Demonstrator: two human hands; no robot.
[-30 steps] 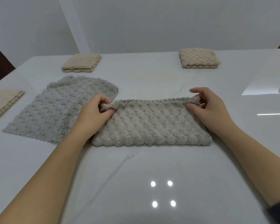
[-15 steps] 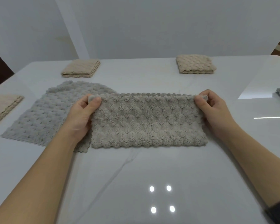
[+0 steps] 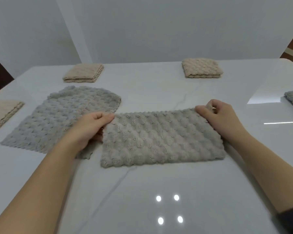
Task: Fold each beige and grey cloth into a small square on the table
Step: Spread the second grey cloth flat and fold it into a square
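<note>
Cloth (image 3: 162,141) spans between hands: left hand (image 3: 90,129), right hand (image 3: 220,119) each pinching far corner.

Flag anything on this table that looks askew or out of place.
The unfolded grey cloth on the left lies at a slant, its far right corner apparently turned over. Nothing else stands out.
</note>
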